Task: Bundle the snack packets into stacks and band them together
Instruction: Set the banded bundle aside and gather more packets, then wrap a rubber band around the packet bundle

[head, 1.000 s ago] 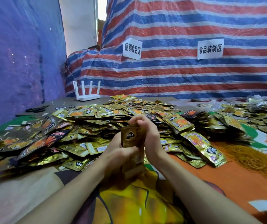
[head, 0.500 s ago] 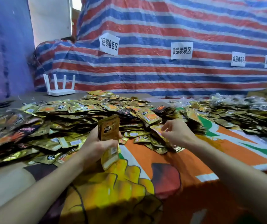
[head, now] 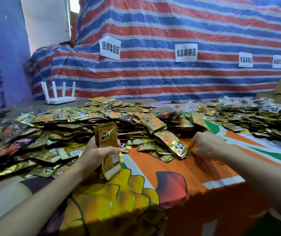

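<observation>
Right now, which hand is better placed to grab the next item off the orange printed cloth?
Right. The left hand grips the upright stack of gold foil snack packets, so it is occupied. The right hand has its fingertips down at the orange printed cloth, beside the loose gold packets.

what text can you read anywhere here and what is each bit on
"捆绑食品区": leftmost white paper sign on the red, white and blue striped tarpaulin.
"食品装袋区": second white paper sign.
"食品装箱区", small: third white paper sign.
On the fourth white paper sign: too blurred to read.
On the gold foil snack packets gripped in the left hand: logo and labels too blurred.
</observation>
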A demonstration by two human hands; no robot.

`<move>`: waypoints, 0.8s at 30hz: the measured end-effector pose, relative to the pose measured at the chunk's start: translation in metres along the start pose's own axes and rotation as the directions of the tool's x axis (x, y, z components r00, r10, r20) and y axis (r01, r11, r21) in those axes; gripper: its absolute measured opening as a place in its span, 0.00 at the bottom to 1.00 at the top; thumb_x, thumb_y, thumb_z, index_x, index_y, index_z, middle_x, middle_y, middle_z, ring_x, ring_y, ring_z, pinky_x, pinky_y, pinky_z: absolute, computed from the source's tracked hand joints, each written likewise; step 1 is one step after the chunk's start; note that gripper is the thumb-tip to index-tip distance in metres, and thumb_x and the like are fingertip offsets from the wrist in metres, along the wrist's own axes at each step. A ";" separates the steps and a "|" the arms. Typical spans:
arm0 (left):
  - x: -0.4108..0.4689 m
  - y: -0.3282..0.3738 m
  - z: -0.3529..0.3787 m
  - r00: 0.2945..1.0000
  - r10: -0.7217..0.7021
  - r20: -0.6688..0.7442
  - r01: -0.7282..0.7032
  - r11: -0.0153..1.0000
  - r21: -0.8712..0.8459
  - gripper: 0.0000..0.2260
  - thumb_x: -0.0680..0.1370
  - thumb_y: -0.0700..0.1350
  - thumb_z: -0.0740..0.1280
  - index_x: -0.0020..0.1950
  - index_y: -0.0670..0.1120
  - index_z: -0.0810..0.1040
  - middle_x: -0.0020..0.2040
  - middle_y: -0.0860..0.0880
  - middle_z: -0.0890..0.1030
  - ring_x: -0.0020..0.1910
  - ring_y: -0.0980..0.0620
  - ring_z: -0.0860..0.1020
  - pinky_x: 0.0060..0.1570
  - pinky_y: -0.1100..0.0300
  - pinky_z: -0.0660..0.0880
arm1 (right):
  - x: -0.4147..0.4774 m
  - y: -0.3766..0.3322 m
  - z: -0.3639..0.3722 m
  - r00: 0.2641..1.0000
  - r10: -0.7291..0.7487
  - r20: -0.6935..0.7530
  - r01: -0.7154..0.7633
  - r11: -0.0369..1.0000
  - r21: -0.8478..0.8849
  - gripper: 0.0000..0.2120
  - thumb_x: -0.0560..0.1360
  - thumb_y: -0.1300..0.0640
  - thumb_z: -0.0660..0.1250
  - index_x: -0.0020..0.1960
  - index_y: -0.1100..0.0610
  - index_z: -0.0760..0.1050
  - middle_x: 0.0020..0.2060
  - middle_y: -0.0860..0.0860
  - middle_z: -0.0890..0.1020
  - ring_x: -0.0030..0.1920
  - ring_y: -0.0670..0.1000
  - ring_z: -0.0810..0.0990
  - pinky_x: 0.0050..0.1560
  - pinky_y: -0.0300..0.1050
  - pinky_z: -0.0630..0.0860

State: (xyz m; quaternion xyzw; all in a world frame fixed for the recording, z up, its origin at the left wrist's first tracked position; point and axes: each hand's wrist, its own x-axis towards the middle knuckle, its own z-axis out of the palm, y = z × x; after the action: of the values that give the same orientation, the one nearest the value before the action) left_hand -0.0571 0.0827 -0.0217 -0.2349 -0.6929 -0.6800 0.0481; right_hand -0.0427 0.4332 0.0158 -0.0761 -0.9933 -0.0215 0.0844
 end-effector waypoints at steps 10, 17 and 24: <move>-0.001 0.001 0.000 1.000 -0.020 0.002 0.020 1.000 0.003 0.09 0.64 0.39 0.72 0.44 0.45 0.83 0.45 0.43 0.82 0.47 0.42 0.81 0.57 0.38 0.76 | 0.000 -0.002 -0.003 0.995 -0.046 0.089 0.048 0.999 -0.025 0.11 0.72 0.59 0.67 0.52 0.48 0.82 0.46 0.49 0.82 0.48 0.54 0.81 0.44 0.45 0.79; -0.002 0.003 0.000 1.000 -0.025 -0.014 0.025 1.000 -0.001 0.16 0.64 0.39 0.71 0.52 0.42 0.81 0.46 0.43 0.82 0.50 0.42 0.80 0.60 0.39 0.75 | 0.000 0.000 0.000 0.994 -0.104 0.046 0.110 0.983 -0.148 0.07 0.75 0.59 0.64 0.49 0.51 0.80 0.46 0.50 0.80 0.49 0.55 0.82 0.43 0.46 0.78; 0.001 0.001 0.000 0.998 -0.052 -0.031 0.049 0.996 -0.076 0.13 0.63 0.37 0.71 0.48 0.41 0.82 0.44 0.43 0.82 0.48 0.41 0.81 0.59 0.39 0.76 | 0.000 0.018 -0.018 0.974 0.109 -0.198 -0.094 0.992 0.082 0.09 0.74 0.61 0.64 0.40 0.63 0.81 0.37 0.58 0.84 0.33 0.56 0.79 0.31 0.45 0.73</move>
State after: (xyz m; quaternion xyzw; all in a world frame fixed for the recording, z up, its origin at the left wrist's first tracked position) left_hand -0.0571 0.0831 -0.0203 -0.2079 -0.6716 -0.7103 0.0332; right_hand -0.0368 0.4504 0.0345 -0.1210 -0.9745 0.0111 0.1885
